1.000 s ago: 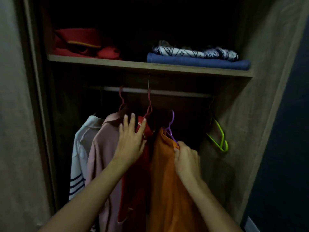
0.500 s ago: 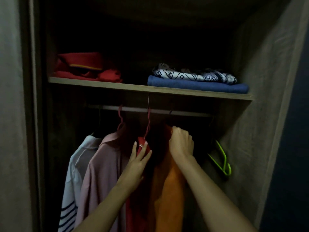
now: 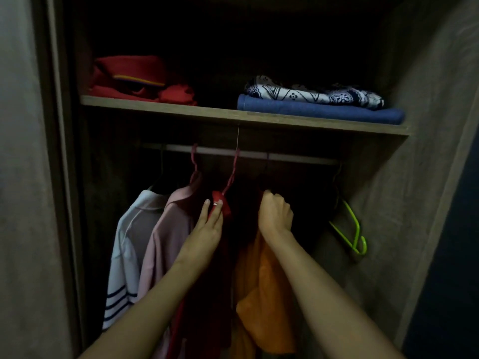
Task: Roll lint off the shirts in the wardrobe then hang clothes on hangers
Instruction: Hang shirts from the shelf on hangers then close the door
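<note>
Dim open wardrobe (image 3: 427, 125), grey-brown wood-grain side walls, dark interior. Wooden shelf (image 3: 233, 117) across the upper part: folded red clothes (image 3: 134, 79) on its left end, patterned black-and-white cloth (image 3: 311, 93) stacked on a folded blue garment (image 3: 318, 110) on its right end. Metal rail (image 3: 285, 155) just under the shelf. Hanging from the rail, left to right: white shirt with dark stripes (image 3: 124, 255), pink shirt (image 3: 168, 234) on a pink hanger (image 3: 195, 161), red shirt (image 3: 220, 203) on a red hanger (image 3: 232, 174), orange shirt (image 3: 261, 294). Empty green hanger (image 3: 352, 234) hanging far right, close to the right wall, well apart from the shirts. Left hand (image 3: 210, 229) reaching in, fingers straight and close together, tips touching the red shirt's collar, between the pink and orange shirts. Right hand (image 3: 276, 213) raised at the top of the orange shirt, fingers curled tight into a fist around something there; hanger under it too dark to make out, cannot tell exactly what is gripped. Both forearms bare, entering from the bottom edge. Dark blue surface at the far right edge outside the wardrobe.
</note>
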